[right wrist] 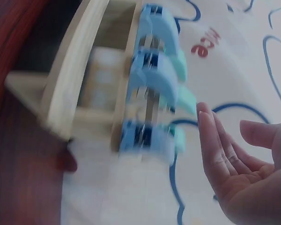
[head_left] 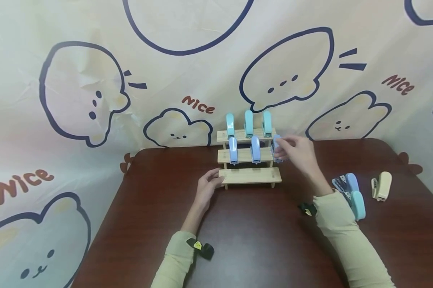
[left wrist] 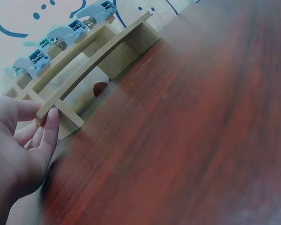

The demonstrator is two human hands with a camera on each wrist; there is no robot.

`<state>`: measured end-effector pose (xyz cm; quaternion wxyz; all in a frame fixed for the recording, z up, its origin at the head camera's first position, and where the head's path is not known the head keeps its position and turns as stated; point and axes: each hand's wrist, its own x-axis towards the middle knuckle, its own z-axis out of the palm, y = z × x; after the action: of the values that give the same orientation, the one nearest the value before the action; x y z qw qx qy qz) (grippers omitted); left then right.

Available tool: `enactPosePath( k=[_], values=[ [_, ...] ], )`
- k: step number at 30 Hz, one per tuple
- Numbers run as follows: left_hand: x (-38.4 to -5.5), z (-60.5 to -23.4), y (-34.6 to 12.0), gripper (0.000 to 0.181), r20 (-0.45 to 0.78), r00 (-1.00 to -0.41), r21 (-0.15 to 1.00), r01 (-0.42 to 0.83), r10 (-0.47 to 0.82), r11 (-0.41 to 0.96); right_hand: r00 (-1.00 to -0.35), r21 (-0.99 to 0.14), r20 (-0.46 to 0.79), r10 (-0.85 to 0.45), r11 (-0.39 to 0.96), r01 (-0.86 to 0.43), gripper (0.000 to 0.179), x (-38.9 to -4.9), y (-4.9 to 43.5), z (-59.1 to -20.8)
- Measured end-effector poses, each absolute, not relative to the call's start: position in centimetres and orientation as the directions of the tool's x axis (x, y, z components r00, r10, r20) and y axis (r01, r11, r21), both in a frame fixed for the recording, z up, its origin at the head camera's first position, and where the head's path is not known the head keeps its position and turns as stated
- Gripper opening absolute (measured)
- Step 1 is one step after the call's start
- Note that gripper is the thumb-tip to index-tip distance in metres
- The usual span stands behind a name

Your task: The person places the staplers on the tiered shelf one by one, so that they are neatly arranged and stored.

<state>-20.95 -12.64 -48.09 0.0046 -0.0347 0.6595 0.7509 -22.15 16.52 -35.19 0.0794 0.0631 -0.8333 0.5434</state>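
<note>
Head view: a pale wooden three-tier stand [head_left: 250, 176] is right of centre in the frame, on a dark reddish-brown wooden counter [head_left: 252, 236]. A row of three glossy teal staplers [head_left: 249, 123] is on its top tier, and a row of three periwinkle-blue staplers [head_left: 255, 149] on the middle one. Left hand [head_left: 206, 187] at the left end of the bottom tier. Right hand [head_left: 298, 154] beside the row's rightmost blue stapler [head_left: 274, 146], overlapping it from this angle. Lower right: a loose blue stapler [head_left: 352, 182] and a loose teal stapler [head_left: 357, 205] close together, partly behind the right sleeve [head_left: 340, 224]; a cream stapler [head_left: 383, 186] near them, farther right.

Left wrist view: left hand at lower left, thumb and fingers pinching the end of the bottom board. Staplers upper left.

Right wrist view: right hand at lower right, fingers extended, thumb spread away, palm holding nothing, apart from the staplers. Blue row runs down mid-frame, teal partly behind it; lower part blurred.
</note>
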Motion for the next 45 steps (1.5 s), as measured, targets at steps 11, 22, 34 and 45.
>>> enactPosePath(
  k=[11,22,34,45],
  values=[
    [-21.2,-47.8,-12.7,0.047,-0.047,-0.998,0.991,-0.042,-0.041,-0.123,-0.984,-0.880,0.173,0.051,0.457,-0.131,0.052,-20.7,21.9,-35.5],
    [-20.9,-48.4,-12.3,0.047,-0.063,-0.998,0.991,-0.060,-0.019,-0.116,-0.987,-0.892,0.132,0.087,0.445,-0.080,0.057,-19.5,26.1,-36.0],
    [-21.0,-48.2,-12.3,0.047,-0.056,-0.998,0.994,-0.053,-0.026,-0.094,-0.995,-0.874,0.062,0.084,0.485,-0.013,0.062,-19.0,29.9,-36.1],
    [-20.8,-48.2,-12.6,0.048,-0.050,-0.998,0.996,-0.047,-0.034,-0.080,-0.999,-0.875,0.006,0.051,0.483,0.020,0.067,-19.0,32.8,-36.6]
  ],
)
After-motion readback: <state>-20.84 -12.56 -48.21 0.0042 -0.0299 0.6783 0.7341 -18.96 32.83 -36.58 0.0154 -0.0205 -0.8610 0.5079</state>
